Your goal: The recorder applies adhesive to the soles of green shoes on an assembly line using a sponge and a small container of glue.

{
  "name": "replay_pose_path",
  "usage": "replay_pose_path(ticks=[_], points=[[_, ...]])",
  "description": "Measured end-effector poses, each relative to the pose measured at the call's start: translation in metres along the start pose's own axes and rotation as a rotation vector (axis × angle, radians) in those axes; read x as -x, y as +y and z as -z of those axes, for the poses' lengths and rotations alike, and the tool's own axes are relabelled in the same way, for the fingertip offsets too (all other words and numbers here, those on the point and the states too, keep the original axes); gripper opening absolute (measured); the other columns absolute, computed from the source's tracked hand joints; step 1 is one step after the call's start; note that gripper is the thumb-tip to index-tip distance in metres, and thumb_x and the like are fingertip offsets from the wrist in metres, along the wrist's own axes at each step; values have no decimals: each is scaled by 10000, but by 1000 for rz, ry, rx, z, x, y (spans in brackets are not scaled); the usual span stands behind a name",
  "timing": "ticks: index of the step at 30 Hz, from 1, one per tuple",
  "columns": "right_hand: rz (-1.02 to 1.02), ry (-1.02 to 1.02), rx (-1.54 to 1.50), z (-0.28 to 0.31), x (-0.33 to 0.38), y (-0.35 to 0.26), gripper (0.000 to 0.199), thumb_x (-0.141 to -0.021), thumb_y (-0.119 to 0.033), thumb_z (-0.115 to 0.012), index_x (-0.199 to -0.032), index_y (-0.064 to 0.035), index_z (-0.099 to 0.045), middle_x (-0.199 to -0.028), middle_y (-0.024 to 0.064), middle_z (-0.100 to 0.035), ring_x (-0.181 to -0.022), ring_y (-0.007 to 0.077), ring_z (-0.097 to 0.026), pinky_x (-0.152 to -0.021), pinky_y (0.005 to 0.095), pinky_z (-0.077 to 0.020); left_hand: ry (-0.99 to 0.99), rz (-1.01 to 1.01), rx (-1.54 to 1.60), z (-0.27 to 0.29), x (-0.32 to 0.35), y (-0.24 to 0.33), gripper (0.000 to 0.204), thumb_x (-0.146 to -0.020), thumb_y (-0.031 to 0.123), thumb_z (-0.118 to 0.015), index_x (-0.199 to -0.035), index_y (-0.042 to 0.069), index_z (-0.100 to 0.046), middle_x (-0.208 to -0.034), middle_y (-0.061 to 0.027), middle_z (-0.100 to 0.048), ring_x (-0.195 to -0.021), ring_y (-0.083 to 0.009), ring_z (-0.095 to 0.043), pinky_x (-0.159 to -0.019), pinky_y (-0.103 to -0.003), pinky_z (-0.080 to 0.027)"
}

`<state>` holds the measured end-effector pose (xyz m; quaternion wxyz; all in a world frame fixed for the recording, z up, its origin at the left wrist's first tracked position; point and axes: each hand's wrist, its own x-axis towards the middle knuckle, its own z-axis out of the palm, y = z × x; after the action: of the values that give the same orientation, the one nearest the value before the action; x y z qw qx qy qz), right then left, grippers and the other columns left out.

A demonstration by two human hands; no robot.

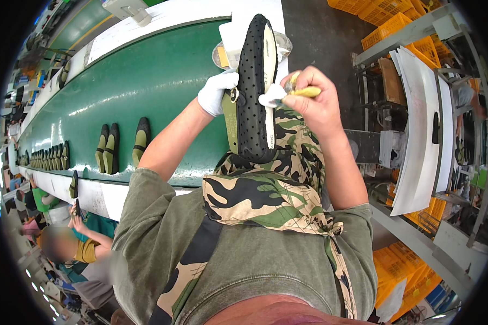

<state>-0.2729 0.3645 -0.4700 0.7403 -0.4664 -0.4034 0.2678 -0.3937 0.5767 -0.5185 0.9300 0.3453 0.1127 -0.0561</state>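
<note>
My left hand [216, 92], in a white glove, grips a black perforated flat shoe [253, 92] by its side, sole edge turned toward my right hand. The shoe stands heel-down against my camouflage apron [265, 195]. My bare right hand [314, 103] is shut on a yellow-handled brush [303, 92], its tip with a white wad touching the shoe's pale sole edge.
A green conveyor belt [146, 81] runs to the left carrying a row of dark shoes [111, 149]. A metal dish [222, 54] sits behind the shoe. Another person [76, 244] works at lower left. White panels [423, 130] and orange crates [401, 21] stand on racks at right.
</note>
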Motion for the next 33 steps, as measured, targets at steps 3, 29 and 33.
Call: replay_pose_path(ticks=[3, 29, 33], points=[[-7, 142, -120, 17, -35, 11, 257, -799, -18, -782, -873, -44, -538, -939, 101, -659, -888, 140, -631, -814, 304, -533, -145, 25, 25, 5, -10, -7, 636, -797, 181, -605, -1381, -41, -486, -1268, -172, -634, -1116, -252, -650, -984, -372, -531], [60, 142, -85, 72, 71, 1, 290, -792, -38, -771, -822, -94, -488, -889, 105, -618, -929, 193, -602, -755, 310, -455, 112, 50, -119, -25, -82, -42, 533, -897, 319, -614, -1334, 25, -536, -1220, -158, -656, -1081, -288, -665, -972, -425, -553], [98, 24, -87, 110, 87, -11, 290, -768, -37, -785, -786, -95, -501, -934, 137, -651, -871, 180, -606, -754, 310, -464, 61, 42, -225, -55, -110, -44, 590, -915, 410, -569, -1347, 11, -524, -1268, -170, -627, -1123, -309, -636, -1020, -437, -510]])
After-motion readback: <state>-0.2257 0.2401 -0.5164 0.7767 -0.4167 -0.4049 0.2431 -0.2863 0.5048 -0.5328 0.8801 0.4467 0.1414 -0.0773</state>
